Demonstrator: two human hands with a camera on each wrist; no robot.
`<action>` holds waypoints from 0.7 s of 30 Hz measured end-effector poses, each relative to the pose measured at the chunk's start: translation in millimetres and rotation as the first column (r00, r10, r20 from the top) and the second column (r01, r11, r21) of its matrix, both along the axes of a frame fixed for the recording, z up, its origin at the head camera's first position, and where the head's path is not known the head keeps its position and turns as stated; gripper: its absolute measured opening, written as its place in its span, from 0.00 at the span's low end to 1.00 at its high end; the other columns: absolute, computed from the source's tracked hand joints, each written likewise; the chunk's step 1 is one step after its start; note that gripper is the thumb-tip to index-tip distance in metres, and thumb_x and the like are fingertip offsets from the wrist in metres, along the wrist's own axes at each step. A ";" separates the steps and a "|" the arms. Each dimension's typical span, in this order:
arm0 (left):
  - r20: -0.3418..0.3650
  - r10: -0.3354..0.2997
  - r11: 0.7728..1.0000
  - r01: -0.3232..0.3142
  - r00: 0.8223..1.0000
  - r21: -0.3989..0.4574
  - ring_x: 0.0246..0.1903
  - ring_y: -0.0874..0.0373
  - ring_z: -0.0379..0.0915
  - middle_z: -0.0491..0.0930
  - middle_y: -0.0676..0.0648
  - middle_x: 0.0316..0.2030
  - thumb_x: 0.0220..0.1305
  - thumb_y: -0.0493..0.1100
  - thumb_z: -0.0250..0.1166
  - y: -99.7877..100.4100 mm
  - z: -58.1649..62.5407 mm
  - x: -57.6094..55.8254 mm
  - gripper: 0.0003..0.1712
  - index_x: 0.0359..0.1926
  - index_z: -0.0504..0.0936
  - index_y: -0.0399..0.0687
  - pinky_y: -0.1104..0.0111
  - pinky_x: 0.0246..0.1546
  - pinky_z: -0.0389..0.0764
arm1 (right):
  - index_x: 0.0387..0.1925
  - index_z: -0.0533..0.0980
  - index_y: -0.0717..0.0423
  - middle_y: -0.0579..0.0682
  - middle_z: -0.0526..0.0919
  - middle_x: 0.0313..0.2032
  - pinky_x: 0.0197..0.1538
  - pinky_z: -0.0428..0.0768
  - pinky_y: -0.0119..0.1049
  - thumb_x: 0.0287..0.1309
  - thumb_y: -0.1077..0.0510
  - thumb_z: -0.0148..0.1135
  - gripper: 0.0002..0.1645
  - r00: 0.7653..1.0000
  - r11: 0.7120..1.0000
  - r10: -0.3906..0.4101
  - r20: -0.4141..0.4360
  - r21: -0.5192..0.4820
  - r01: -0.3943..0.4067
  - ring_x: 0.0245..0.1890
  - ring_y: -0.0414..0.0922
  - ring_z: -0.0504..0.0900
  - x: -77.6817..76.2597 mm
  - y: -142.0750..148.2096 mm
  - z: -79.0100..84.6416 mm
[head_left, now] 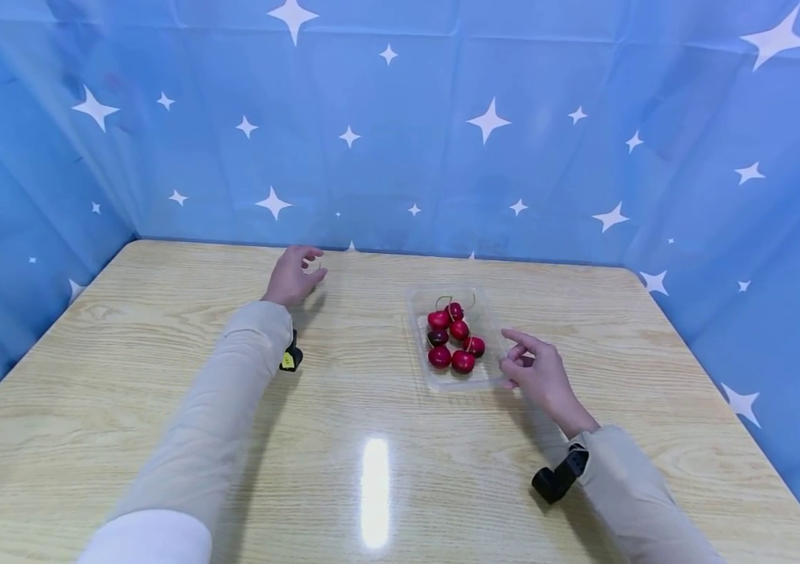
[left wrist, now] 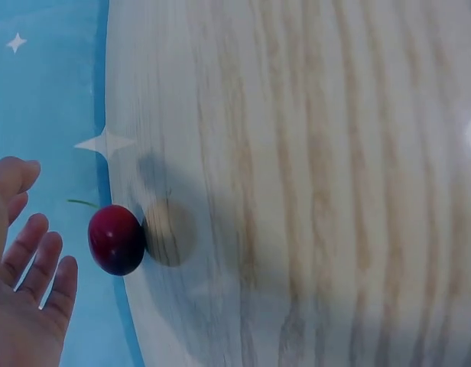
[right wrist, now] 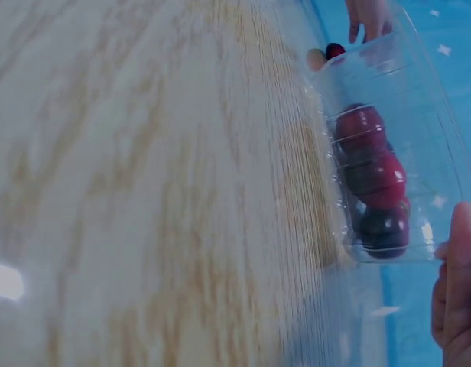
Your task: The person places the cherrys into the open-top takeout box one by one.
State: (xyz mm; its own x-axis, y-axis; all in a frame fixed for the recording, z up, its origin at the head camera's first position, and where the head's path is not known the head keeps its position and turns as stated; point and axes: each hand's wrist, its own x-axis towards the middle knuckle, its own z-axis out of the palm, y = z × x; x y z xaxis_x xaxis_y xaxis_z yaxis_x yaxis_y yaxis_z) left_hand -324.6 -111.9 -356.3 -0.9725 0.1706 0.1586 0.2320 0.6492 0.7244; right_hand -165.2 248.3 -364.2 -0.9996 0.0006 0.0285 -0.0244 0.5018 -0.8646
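My left hand (head_left: pixel 294 276) is near the table's far edge with its fingers apart. Beside those fingers, a dark red cherry (left wrist: pixel 116 239) with a green stem sits on the table, a gap showing between it and the hand in the left wrist view. In the head view the hand hides the fruit and only a bit of stem shows. My right hand (head_left: pixel 539 374) pinches the right rim of a clear plastic container (head_left: pixel 424 368), its index finger stretched along the edge. Several red cherries (head_left: pixel 462 361) lie inside, some with stems.
The light wooden table (head_left: pixel 343 407) carries a bright glare spot near the front. Behind and at both sides hangs a blue curtain (head_left: pixel 400 157) with white stars. A black wrist camera (head_left: pixel 558 474) hangs below the right sleeve.
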 end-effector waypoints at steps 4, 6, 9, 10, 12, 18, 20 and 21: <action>0.021 0.013 1.000 -0.013 1.000 -0.016 0.49 0.44 0.62 0.65 0.37 0.51 0.60 0.40 0.56 -1.4 -2.1 -3.9 0.22 0.55 0.69 0.38 0.55 0.47 0.66 | 0.57 0.63 0.69 0.56 0.68 0.29 0.23 0.77 0.31 0.51 0.73 0.52 0.29 1.000 1.000 0.005 -0.019 -0.009 -0.005 0.18 0.39 0.74 -0.2 0.3 0.1; 0.033 0.011 1.000 -0.010 0.999 -0.025 0.50 0.44 0.61 0.65 0.37 0.51 0.60 0.40 0.56 -1.8 -2.8 -5.5 0.22 0.55 0.69 0.37 0.54 0.48 0.65 | 0.57 0.63 0.70 0.56 0.68 0.29 0.22 0.77 0.31 0.50 0.73 0.52 0.29 1.000 1.000 0.008 -0.030 -0.017 -0.008 0.17 0.37 0.73 -0.5 0.7 0.0; 0.065 0.002 1.000 -0.001 0.998 -0.027 0.52 0.43 0.59 0.65 0.37 0.53 0.60 0.40 0.56 -2.0 -3.7 -6.8 0.23 0.56 0.68 0.37 0.54 0.49 0.65 | 0.57 0.62 0.71 0.55 0.69 0.28 0.21 0.77 0.31 0.50 0.74 0.52 0.29 0.999 1.000 0.008 -0.038 -0.030 -0.009 0.16 0.36 0.72 -0.7 0.9 0.0; 0.073 -0.001 0.999 0.004 0.997 -0.032 0.53 0.43 0.59 0.64 0.37 0.54 0.61 0.39 0.56 -2.2 -3.9 -7.2 0.24 0.57 0.67 0.37 0.53 0.50 0.64 | 0.57 0.62 0.71 0.55 0.69 0.28 0.21 0.77 0.30 0.50 0.73 0.52 0.29 0.999 0.999 0.008 -0.036 -0.035 -0.010 0.16 0.36 0.72 -0.7 1.0 0.0; 0.096 -0.001 0.999 0.004 0.995 -0.032 0.54 0.43 0.58 0.64 0.37 0.55 0.61 0.39 0.56 -2.2 -4.3 -8.4 0.25 0.58 0.65 0.36 0.53 0.50 0.64 | 0.57 0.62 0.71 0.54 0.69 0.28 0.21 0.77 0.31 0.50 0.73 0.52 0.30 0.999 0.999 0.008 -0.034 -0.044 -0.010 0.16 0.36 0.72 -0.7 1.0 0.2; 0.206 0.010 1.000 -0.010 0.979 0.002 0.51 0.44 0.65 0.62 0.37 0.58 0.62 0.39 0.54 -2.2 -5.6 -10.0 0.27 0.60 0.61 0.37 0.55 0.48 0.68 | 0.58 0.62 0.70 0.55 0.69 0.29 0.22 0.77 0.31 0.50 0.73 0.52 0.30 1.000 0.999 0.000 -0.022 -0.043 -0.001 0.18 0.36 0.72 -0.2 0.8 -0.1; 0.230 0.005 1.000 -0.011 0.973 0.023 0.50 0.43 0.65 0.61 0.36 0.58 0.62 0.39 0.54 -2.4 -7.2 -10.5 0.27 0.61 0.61 0.37 0.56 0.47 0.70 | 0.58 0.62 0.70 0.56 0.69 0.29 0.22 0.77 0.31 0.50 0.73 0.52 0.29 1.000 0.999 -0.003 -0.018 -0.039 0.002 0.18 0.36 0.72 0.0 0.8 -0.8; 0.236 0.002 0.999 -0.010 0.972 0.033 0.51 0.43 0.65 0.61 0.36 0.58 0.62 0.39 0.54 -2.7 -8.0 -10.7 0.27 0.61 0.60 0.37 0.56 0.46 0.70 | 0.57 0.62 0.70 0.56 0.69 0.29 0.22 0.77 0.31 0.50 0.73 0.52 0.29 1.000 0.999 -0.003 -0.016 -0.039 0.003 0.18 0.36 0.72 0.1 0.6 -1.0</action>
